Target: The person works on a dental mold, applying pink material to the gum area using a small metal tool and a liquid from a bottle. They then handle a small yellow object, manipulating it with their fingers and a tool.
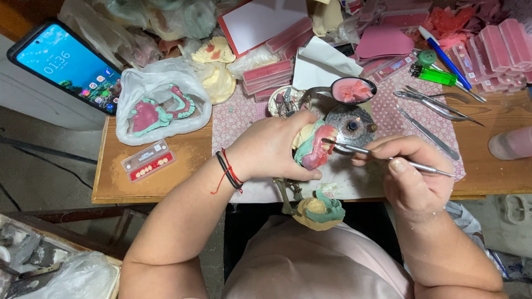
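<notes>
My left hand (272, 148) grips a dental cast (315, 145), cream and green with pink wax on it, held over the table's front edge. My right hand (413, 171) pinches a thin metal wax tool (377, 153) like a pen; its tip touches the pink wax on the cast. Two cord bracelets, black and red, sit on my left wrist. A second cream and green cast (320, 209) on a metal frame lies just below my hands, near my lap.
A spoon of pink wax (352, 89) and a round metal burner (351, 124) sit behind the cast. Metal tweezers and instruments (435, 105) lie at right; a green lighter (433, 74), blue pen, pink wax sheets behind. A bagged denture (162, 105), tooth card (148, 160) and phone (64, 65) lie left.
</notes>
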